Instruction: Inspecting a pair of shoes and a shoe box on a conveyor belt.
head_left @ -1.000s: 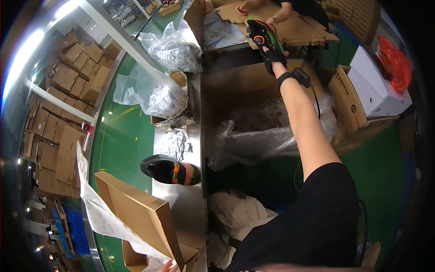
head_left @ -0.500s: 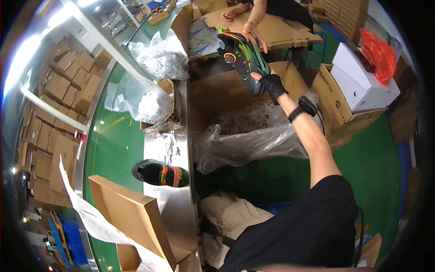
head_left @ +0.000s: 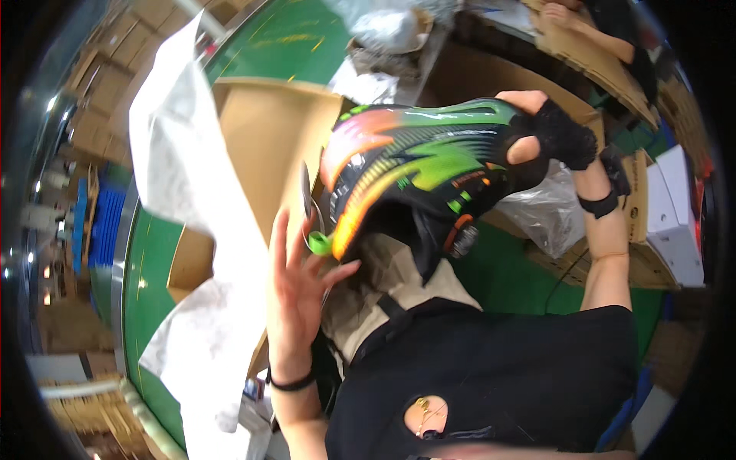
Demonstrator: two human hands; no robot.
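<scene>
A black sneaker with green, orange and pink patterning (head_left: 429,157) is held up in front of me, tilted on its side. My right hand (head_left: 556,134), in a black fingerless glove, grips it by the toe end. Beside the heel, my left hand (head_left: 297,280) has its fingers spread, close to the green heel loop (head_left: 318,243) and a thin dark tag (head_left: 306,190). Whether the fingertips touch the tag is unclear. Behind that hand is an open brown shoebox (head_left: 264,138), with white wrapping paper (head_left: 180,138) hanging over its side.
A large carton lined with clear plastic (head_left: 548,207) stands to the right, beyond the sneaker. Farther right is a white box (head_left: 675,207) on another carton. Bagged white material (head_left: 387,31) sits on the green worktop. Another person's arm (head_left: 590,34) shows at the far right.
The view has turned toward the shoebox. My right hand has brought the sneaker from the other person's hand back near me. My left hand has come into view by its heel.
</scene>
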